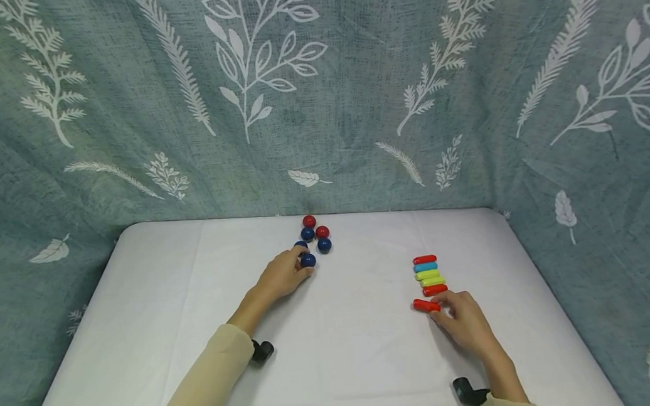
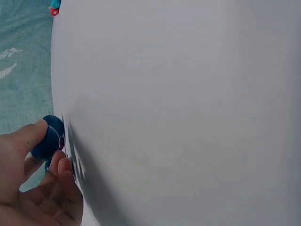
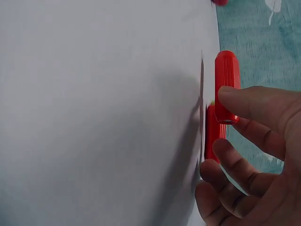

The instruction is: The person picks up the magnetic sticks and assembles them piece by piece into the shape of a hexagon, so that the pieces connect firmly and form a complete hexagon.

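Observation:
My left hand (image 1: 283,274) pinches a glossy dark blue ball (image 1: 308,260) between thumb and fingers. The same ball (image 2: 46,145) shows between thumb and fingertips in the left wrist view. Just beyond it sit more blue balls (image 1: 325,246) and two red balls (image 1: 322,232) in a loose cluster. My right hand (image 1: 465,321) pinches one end of a short red ribbed stick (image 1: 424,305). In the right wrist view, thumb and index finger grip this red stick (image 3: 226,70), with another red stick (image 3: 212,141) behind it.
A column of similar sticks lies beyond the right hand: a red one (image 1: 424,259), a blue one (image 1: 426,267), two yellow ones (image 1: 427,275) and another red one (image 1: 435,290). A white cloth (image 1: 364,357) covers the table. A green leaf-patterned curtain (image 1: 351,88) hangs behind.

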A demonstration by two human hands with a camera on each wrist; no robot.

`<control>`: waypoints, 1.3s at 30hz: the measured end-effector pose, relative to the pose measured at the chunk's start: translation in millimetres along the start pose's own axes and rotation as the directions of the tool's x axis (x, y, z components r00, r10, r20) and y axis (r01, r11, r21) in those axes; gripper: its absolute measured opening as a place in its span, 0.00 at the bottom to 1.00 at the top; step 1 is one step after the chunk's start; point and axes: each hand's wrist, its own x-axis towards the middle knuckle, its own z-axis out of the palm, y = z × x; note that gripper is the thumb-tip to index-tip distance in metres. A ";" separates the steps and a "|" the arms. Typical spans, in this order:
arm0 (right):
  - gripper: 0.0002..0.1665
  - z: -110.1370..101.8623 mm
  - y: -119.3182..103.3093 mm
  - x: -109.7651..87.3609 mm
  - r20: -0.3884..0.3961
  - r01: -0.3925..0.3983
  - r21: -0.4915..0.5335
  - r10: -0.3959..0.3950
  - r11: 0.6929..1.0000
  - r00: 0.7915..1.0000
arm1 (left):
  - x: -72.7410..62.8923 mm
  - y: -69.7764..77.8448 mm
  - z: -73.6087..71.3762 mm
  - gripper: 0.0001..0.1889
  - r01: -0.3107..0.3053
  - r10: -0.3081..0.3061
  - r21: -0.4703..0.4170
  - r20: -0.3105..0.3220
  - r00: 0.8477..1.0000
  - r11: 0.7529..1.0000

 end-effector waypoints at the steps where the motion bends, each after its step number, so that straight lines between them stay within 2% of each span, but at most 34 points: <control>1: 0.14 1.5 -3.0 0.3 0.008 0.009 0.005 -0.010 1.000 1.000 | -2.6 -1.2 -0.8 0.23 0.001 -0.001 -0.005 -0.008 1.000 1.000; 12: 0.14 24.5 -36.5 9.2 0.065 0.119 0.055 -0.123 0.991 0.990 | -39.1 -11.8 -14.4 0.22 0.021 -0.023 -0.037 -0.062 0.998 0.999; 23: 0.15 51.0 -66.2 25.3 0.091 0.169 0.098 -0.178 0.981 0.980 | -75.7 -30.8 -25.5 0.22 0.022 -0.025 -0.048 -0.072 0.997 0.999; 32: 0.15 64.0 -85.6 40.6 0.134 0.168 0.132 -0.185 0.977 0.974 | -91.8 -43.2 -32.8 0.22 0.037 -0.040 -0.039 -0.084 0.996 0.999; 39: 0.15 74.9 -103.1 52.9 0.159 0.207 0.148 -0.230 0.967 0.960 | -97.1 -48.5 -34.5 0.21 0.019 -0.023 -0.044 -0.087 0.996 0.999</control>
